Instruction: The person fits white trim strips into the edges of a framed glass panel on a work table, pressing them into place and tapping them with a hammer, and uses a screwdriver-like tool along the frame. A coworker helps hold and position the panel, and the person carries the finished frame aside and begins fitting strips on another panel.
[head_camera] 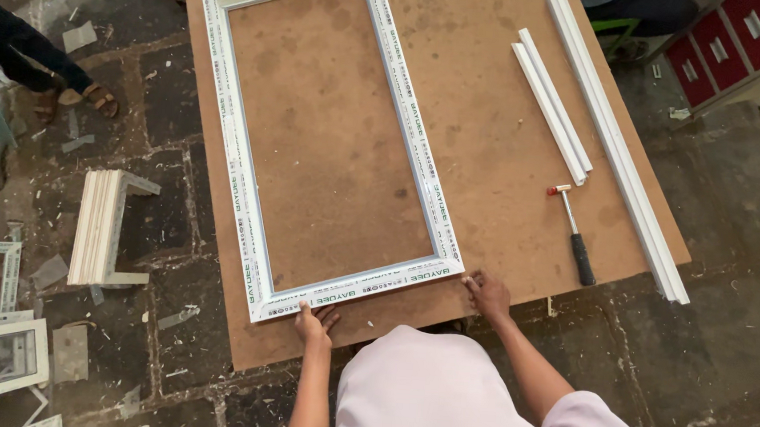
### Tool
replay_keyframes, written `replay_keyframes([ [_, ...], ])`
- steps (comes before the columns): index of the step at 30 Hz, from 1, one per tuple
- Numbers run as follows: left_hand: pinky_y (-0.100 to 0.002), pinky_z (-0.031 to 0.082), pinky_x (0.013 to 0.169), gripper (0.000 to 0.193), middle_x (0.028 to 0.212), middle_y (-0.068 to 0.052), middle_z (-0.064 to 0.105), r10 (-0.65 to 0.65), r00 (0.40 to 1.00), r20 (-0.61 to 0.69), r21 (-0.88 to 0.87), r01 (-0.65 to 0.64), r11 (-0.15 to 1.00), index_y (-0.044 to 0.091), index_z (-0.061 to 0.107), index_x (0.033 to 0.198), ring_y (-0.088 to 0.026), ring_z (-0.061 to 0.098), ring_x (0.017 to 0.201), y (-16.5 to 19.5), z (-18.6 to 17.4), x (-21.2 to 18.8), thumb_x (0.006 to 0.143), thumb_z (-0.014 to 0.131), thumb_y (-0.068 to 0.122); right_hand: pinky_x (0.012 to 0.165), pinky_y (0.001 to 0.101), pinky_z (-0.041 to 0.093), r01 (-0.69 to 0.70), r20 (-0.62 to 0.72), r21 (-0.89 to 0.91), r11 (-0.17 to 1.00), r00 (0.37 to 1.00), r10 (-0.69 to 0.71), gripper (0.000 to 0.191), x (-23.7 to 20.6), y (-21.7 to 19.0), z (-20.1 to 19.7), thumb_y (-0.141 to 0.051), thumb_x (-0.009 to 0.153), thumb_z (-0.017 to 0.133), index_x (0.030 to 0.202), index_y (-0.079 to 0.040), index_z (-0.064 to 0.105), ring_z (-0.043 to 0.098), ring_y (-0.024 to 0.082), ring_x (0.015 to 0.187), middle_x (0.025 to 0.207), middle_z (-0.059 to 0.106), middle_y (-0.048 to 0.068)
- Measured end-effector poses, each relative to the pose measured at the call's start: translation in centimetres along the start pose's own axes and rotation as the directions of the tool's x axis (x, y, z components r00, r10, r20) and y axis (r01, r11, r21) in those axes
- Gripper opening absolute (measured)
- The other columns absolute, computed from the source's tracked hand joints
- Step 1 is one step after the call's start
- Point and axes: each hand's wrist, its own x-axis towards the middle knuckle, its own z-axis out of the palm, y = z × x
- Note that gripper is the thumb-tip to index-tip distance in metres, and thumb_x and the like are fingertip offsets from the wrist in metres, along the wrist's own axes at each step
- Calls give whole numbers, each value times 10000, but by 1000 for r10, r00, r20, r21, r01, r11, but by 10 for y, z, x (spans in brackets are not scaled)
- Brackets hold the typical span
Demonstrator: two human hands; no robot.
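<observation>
nearest the camera: the person's pale pink top [438, 396], both bare forearms reaching forward over the near edge of the brown board table [505, 88].

white window frame [327, 138] lies flat on the table, left of centre. rectangular, long axis running away from the person, far end leaning slightly left; short near rail closest to the body. bare board shows through its opening.

left hand [314, 322]: palm down, fingers curled onto the near rail close to the near-left corner, pressing or lightly gripping it; grip depth cannot be told. right hand [488, 292]: loosely open, fingertips on the table just beside the near-right corner; contact with the frame unclear.

right of frame, apart from it: hammer [574, 233] with black handle, head pointing away. two short white profile strips [552, 105] beyond it, a long white profile [616, 145] along the right edge.

floor left: a stack of white frame pieces [103, 225], another person's sandalled foot [98, 96].
</observation>
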Motion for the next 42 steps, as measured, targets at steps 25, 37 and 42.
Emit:
replay_keyframes([
  [25,-393,572,526,408,978,-172,731,-45,994,-100,-8,45,999,-25,611,1183,-289,736,793,6,-1,4,1078,494,351,587,421,508,64,-169,-155,986,981,-90,335,-11,-8,7,-503,910,703,968,-176,749,673,230,610,645,693,28],
  [37,-343,505,437,374,923,-131,714,34,985,-171,-62,-45,997,0,619,1149,-234,703,688,8,2,8,1066,504,347,695,296,536,300,-388,370,879,910,-147,206,15,-43,22,-203,929,701,1005,-19,753,673,175,766,842,745,91],
  [42,-340,500,399,376,886,-124,716,67,978,-197,47,-59,997,-10,620,1125,-210,693,616,17,-4,17,1065,510,344,916,367,584,668,-380,171,724,723,-577,263,7,-99,30,49,911,639,1154,-1,727,709,298,1109,1228,722,175],
])
